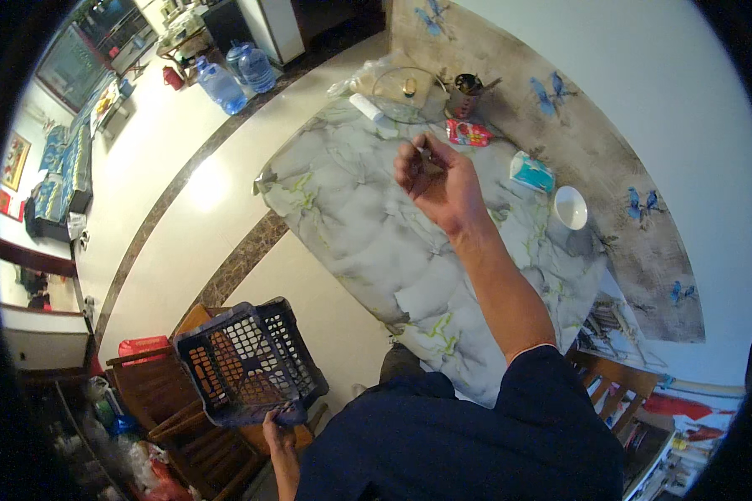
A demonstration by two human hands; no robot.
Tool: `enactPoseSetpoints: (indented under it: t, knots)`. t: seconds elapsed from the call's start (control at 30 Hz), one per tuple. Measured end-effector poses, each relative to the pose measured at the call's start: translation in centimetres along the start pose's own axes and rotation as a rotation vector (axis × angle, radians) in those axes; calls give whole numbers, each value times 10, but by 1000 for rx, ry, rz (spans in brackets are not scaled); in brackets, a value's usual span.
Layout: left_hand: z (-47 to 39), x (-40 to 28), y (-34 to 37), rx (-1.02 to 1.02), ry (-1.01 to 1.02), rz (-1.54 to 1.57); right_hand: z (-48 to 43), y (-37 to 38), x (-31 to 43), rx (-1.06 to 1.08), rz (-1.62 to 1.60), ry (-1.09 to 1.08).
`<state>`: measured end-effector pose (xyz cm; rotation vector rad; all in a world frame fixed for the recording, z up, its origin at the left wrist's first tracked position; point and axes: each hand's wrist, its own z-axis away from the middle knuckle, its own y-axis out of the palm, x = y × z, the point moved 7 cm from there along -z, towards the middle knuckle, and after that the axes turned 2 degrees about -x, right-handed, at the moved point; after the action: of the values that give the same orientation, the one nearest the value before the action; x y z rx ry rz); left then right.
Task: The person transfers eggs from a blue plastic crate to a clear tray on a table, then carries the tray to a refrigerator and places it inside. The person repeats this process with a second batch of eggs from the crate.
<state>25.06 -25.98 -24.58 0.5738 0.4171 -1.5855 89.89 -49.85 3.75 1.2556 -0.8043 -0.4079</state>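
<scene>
My left hand [280, 432] grips the near rim of a dark plastic crate [244, 360] with lattice walls, held tilted beside wooden chairs. Over the table [376, 232], which has a marble-patterned cover, my right hand [442, 178] is raised with its fingers curled and its thumb near the fingertips. A small pale spot shows at those fingertips; I cannot tell whether it is a held thing or a nail. Beyond this hand lies a red packet [468, 133]. To its right are a teal-and-white tissue pack [531, 171] and a white bowl [570, 207].
A glass lid [407, 91], a white roll [366, 107] and a utensil holder [464, 97] stand at the table's far end. Wooden chairs [156, 388] crowd the left. Large water bottles [220, 86] stand on the floor beyond. A wall borders the table's right side.
</scene>
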Motion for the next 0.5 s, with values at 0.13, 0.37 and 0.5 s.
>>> enactPoseSetpoints:
  t: [0.13,0.37,0.5]
  knots:
    - [5,10,6,-97,-45,198,34,40,-41,48,52,118]
    - [23,-8,20,-62,-33,88,134,35,-67,-84,71,122]
    - [-3,-9,-2,-35,-4,73,220,12,-83,-263,114,6]
